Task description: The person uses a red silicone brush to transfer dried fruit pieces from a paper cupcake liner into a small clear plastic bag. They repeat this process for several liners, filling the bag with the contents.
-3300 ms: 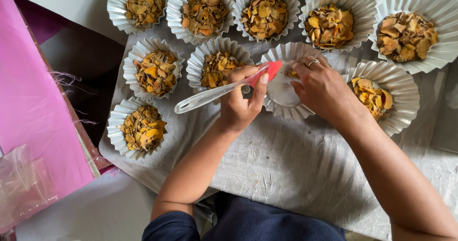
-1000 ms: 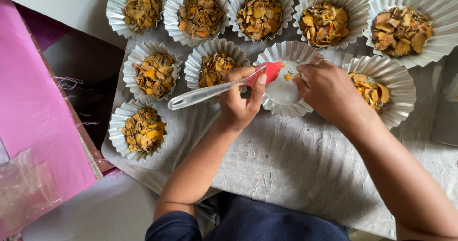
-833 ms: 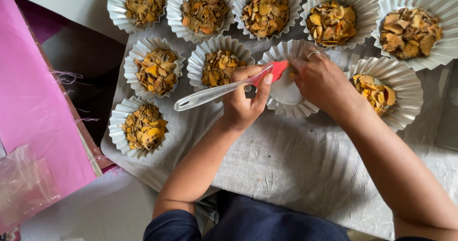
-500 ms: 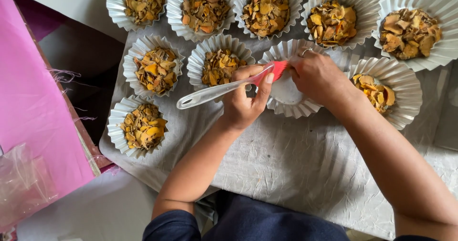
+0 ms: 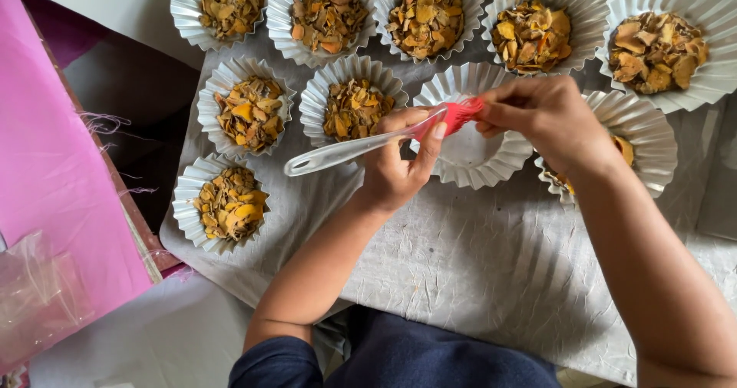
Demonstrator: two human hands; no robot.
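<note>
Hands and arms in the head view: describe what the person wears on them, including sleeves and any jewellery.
Both hands, left and right, are bare, with no gloves. The forearms are uncovered. A dark navy sleeve ends near the left elbow. No watch or bracelet shows, and no ring can be made out in this view.

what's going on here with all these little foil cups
A person holds a brush with a clear handle in the left hand and pinches its red bristles with the right hand, above an empty fluted foil cup. Other foil cups around it hold dried yellow-orange chips, all sitting on a grey cloth.
</note>
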